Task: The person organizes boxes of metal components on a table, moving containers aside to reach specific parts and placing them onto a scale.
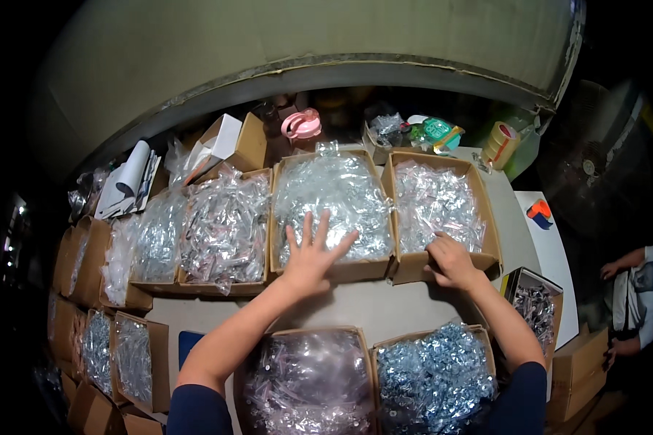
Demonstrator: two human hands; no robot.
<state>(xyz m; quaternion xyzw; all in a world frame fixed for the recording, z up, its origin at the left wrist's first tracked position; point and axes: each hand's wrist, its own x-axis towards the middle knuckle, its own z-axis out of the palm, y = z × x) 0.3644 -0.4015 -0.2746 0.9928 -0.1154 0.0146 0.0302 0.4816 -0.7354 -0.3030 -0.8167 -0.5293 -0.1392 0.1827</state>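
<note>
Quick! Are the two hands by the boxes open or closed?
Left hand: open, spread over clear plastic bags.
Right hand: curled at the front edge of a cardboard box; can't tell if it's holding something.

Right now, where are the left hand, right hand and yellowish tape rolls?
Left hand (312,262): head view, back of the hand.
Right hand (451,262): head view, back of the hand.
Yellowish tape rolls (498,148): head view, outer side of the stack.

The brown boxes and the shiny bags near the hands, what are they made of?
The brown boxes look like cardboard: dull tan with thin, stiff walls. The shiny bags seem to be thin, glossy clear plastic, because they look see-through and wrinkly with bright glints. Which plastic, I can't tell.
</note>
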